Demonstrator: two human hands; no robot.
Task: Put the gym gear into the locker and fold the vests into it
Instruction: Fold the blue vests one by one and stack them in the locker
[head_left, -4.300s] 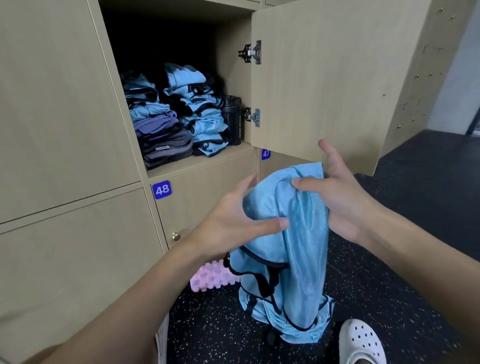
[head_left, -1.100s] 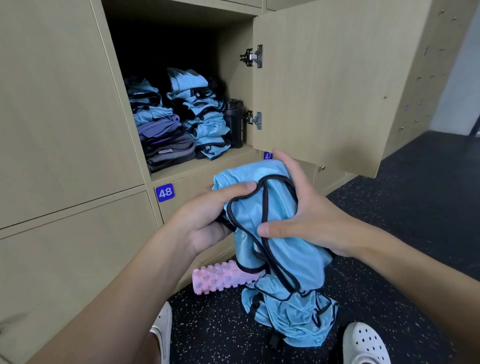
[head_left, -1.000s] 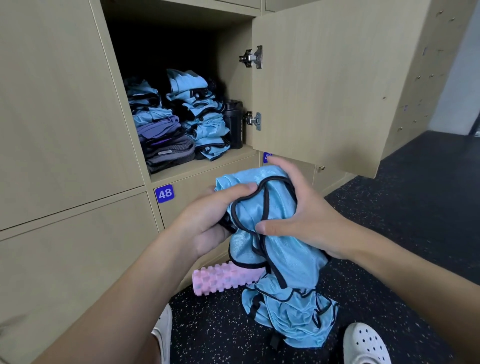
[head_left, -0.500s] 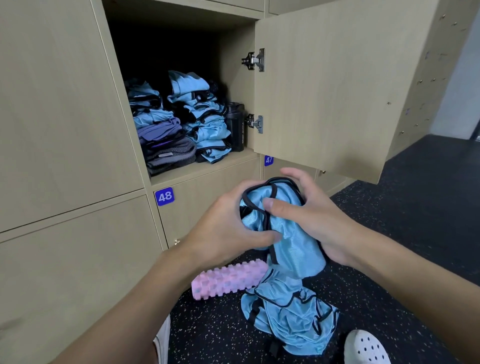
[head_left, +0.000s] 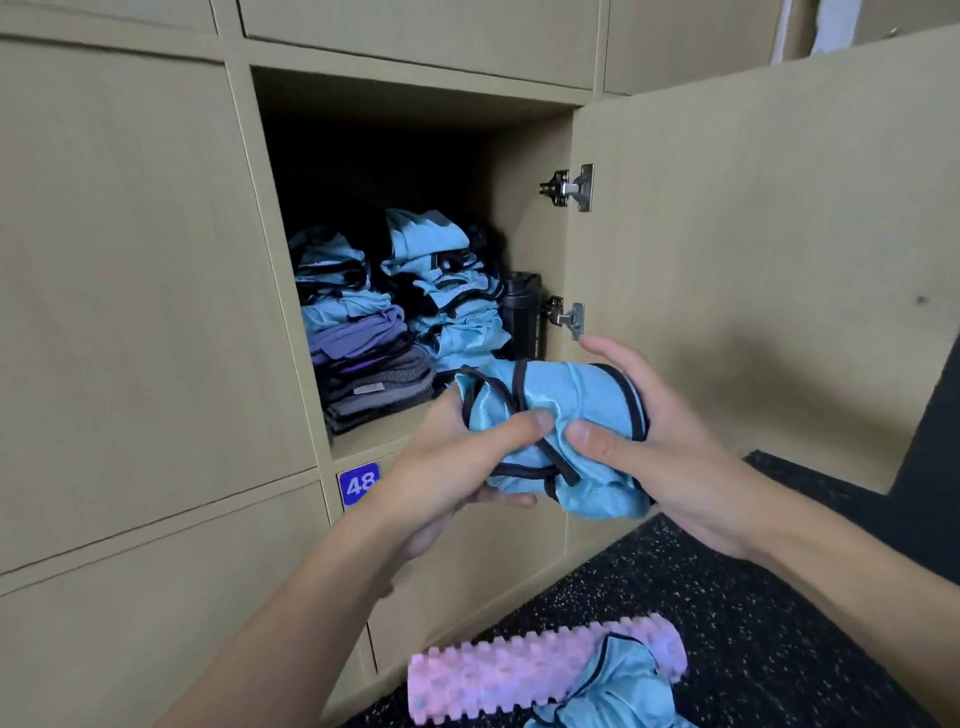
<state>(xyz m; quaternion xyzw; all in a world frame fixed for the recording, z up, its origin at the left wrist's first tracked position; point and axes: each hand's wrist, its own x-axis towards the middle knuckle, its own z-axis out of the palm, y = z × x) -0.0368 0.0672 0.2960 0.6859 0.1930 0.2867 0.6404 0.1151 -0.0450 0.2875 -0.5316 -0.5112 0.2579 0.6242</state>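
Note:
A light blue vest with black trim (head_left: 558, 410) is bundled into a small folded wad just in front of the open locker (head_left: 415, 156). My left hand (head_left: 457, 467) grips its left side, thumb on top. My right hand (head_left: 649, 441) holds its right side, thumb pressed on the front. Inside the locker stand two stacks of folded clothes: blue, purple and grey ones (head_left: 358, 343) on the left, blue vests (head_left: 447, 291) on the right. A black bottle (head_left: 522, 317) stands beside them. On the floor lie a pink ridged foam roller (head_left: 509, 675) and more blue vests (head_left: 613, 691).
The locker door (head_left: 753, 260) hangs open to the right, close to my right hand. Shut locker doors surround the opening, one below with a blue 48 label (head_left: 358, 483). The floor (head_left: 779, 597) is dark speckled rubber.
The hanging vest has been folded up into a compact bundle and lifted toward the locker opening. My view has tilted up and moved closer to the locker.

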